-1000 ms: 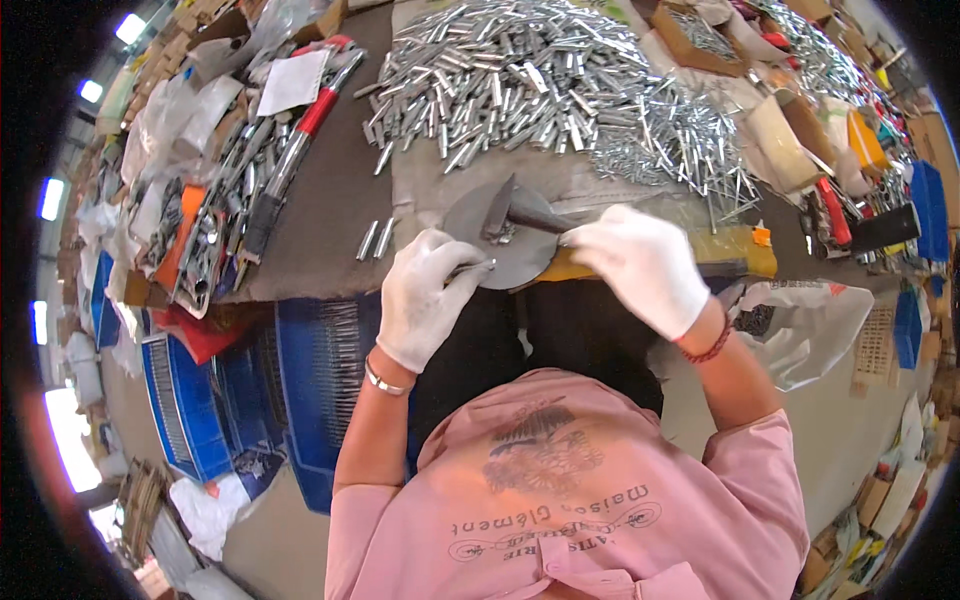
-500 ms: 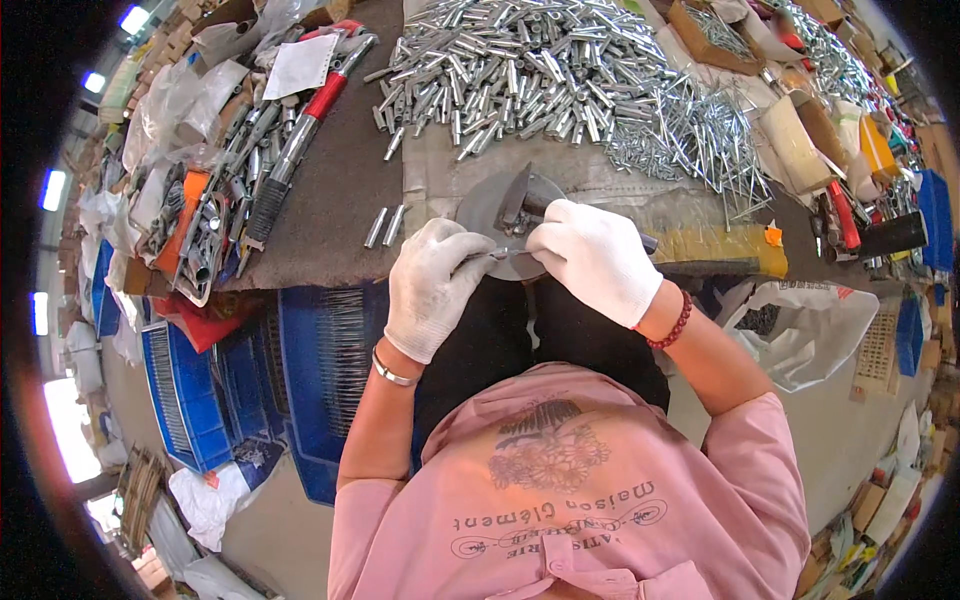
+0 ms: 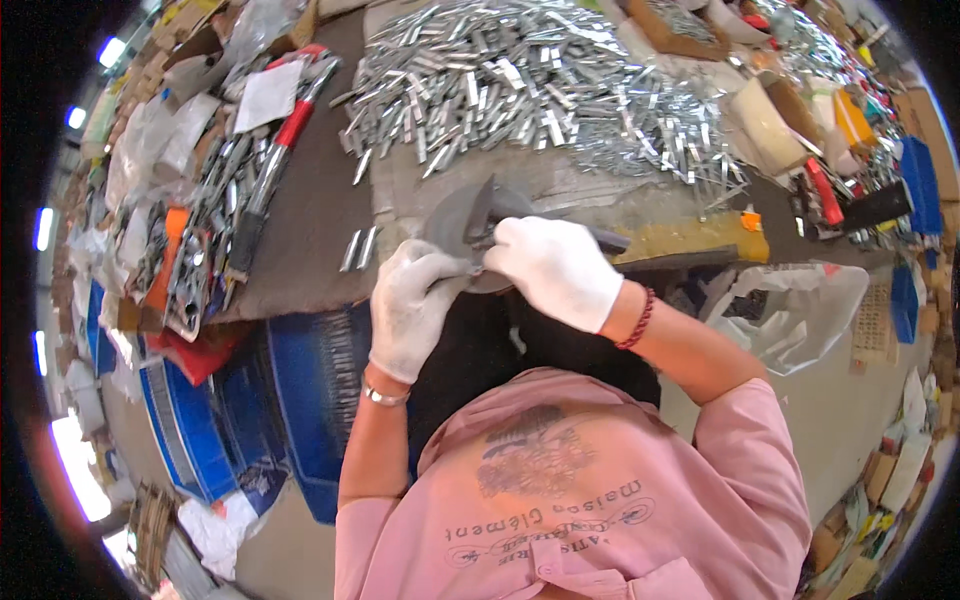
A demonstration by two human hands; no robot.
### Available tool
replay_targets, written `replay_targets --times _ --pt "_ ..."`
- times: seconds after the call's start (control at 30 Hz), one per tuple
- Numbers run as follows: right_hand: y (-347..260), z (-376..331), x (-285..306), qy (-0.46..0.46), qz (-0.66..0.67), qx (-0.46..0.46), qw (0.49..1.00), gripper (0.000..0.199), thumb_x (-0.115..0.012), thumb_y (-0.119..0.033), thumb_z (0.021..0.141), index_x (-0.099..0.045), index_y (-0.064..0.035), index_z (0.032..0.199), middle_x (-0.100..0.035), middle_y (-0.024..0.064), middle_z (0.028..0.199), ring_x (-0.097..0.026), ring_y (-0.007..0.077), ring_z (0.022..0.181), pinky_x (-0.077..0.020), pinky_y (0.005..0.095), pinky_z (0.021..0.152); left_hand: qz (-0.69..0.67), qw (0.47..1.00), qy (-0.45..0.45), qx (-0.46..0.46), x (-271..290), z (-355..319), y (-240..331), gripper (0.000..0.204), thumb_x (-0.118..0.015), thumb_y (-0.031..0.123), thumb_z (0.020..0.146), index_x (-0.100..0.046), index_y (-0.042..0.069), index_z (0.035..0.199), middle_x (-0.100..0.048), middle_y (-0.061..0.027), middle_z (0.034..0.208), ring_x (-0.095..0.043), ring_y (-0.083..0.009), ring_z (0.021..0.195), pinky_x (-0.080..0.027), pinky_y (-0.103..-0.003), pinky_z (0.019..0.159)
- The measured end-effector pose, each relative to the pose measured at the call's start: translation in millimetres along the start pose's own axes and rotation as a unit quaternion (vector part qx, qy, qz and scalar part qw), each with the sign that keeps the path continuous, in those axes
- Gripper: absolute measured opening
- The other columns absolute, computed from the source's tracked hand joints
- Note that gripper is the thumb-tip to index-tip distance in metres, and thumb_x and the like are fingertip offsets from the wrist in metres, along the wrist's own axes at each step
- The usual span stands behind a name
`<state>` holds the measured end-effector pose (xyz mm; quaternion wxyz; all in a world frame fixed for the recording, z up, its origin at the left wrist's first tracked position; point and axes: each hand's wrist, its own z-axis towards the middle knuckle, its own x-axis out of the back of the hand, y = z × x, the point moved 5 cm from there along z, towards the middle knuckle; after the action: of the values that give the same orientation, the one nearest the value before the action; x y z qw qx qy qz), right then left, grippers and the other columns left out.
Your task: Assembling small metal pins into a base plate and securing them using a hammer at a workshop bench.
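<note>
My gloved left hand (image 3: 412, 308) pinches at its fingertips near the table's front edge, and a tiny metallic glint shows there. Its fingertips almost meet those of my gloved right hand (image 3: 556, 268), which is closed as well. What the two hands hold is too small and blurred to name. Just behind them lies a grey round plate (image 3: 447, 222), with a dark upright metal piece (image 3: 480, 208) on it, partly hidden by my right hand. Two short silver tubes (image 3: 360, 249) lie side by side left of the plate.
A wide heap of silver metal tubes (image 3: 490, 85) covers the back of the table, thin nails or pins (image 3: 670, 135) on its right. Tools with a red-handled bar (image 3: 290, 125) crowd the left. Blue bins (image 3: 315, 390) stand below; a white plastic bag (image 3: 790, 320) hangs at right.
The whole view has shifted slightly, so the table things appear further left. My right fingertips have come closer to my left ones, covering the small gap seen between them before.
</note>
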<state>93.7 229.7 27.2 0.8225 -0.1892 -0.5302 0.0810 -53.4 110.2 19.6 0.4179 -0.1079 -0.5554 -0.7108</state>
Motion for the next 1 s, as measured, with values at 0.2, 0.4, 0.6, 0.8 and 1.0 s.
replay_targets --times 0.2,0.4,0.6,0.8,1.0 --pt "25.2 -25.5 36.3 0.123 -0.067 -0.106 0.985 0.008 -0.078 -0.016 0.089 -0.075 -0.0173 0.096 -0.066 0.0045 0.088 -0.070 0.0278 0.083 -0.0578 0.0395 0.071 -0.003 0.999 0.024 0.030 1.8 -4.2 6.2 0.013 -0.086 0.001 0.078 -0.079 0.006 0.088 -0.068 -0.0115 0.086 -0.068 -0.0305 0.081 -0.052 -0.040 0.073" --pt "132.6 -83.8 98.0 0.146 -0.194 -0.359 0.901 0.007 -0.073 -0.022 0.091 -0.078 -0.0171 0.090 -0.072 0.0071 0.096 -0.073 0.0322 0.088 -0.0588 0.0438 0.078 0.004 1.000 0.028 0.005 1.3 -0.5 13.3 0.016 -0.086 -0.002 0.077 -0.077 0.005 0.088 -0.067 -0.0115 0.087 -0.067 -0.0307 0.081 -0.053 -0.040 0.074" --pt "139.7 -76.7 83.3 0.112 -0.205 -0.375 0.897 0.011 -0.077 -0.026 0.091 -0.077 -0.0151 0.091 -0.070 0.0071 0.097 -0.072 0.0319 0.090 -0.0577 0.0435 0.079 0.003 1.000 0.023 0.020 0.7 -3.2 8.1 0.016 -0.085 -0.002 0.077 -0.077 0.004 0.088 -0.067 -0.0118 0.089 -0.068 -0.0309 0.083 -0.053 -0.040 0.075" --pt "135.4 -69.6 80.1 0.092 -0.227 -0.334 0.910 0.008 -0.073 -0.020 0.090 -0.075 -0.0133 0.085 -0.070 0.0089 0.095 -0.073 0.0334 0.085 -0.0596 0.0456 0.076 -0.003 1.000 0.027 0.005 1.1 -4.0 6.1 0.016 -0.085 -0.001 0.077 -0.077 0.005 0.089 -0.068 -0.0114 0.089 -0.068 -0.0310 0.084 -0.053 -0.040 0.076" --pt "130.5 -73.0 80.2 0.094 -0.225 -0.319 0.916 0.010 -0.073 -0.021 0.090 -0.075 -0.0124 0.087 -0.070 0.0088 0.092 -0.073 0.0330 0.084 -0.0591 0.0457 0.075 0.001 1.000 0.023 0.006 0.5 -3.0 7.0 0.016 -0.086 0.000 0.079 -0.078 0.004 0.091 -0.069 -0.0117 0.088 -0.068 -0.0297 0.083 -0.053 -0.039 0.074"
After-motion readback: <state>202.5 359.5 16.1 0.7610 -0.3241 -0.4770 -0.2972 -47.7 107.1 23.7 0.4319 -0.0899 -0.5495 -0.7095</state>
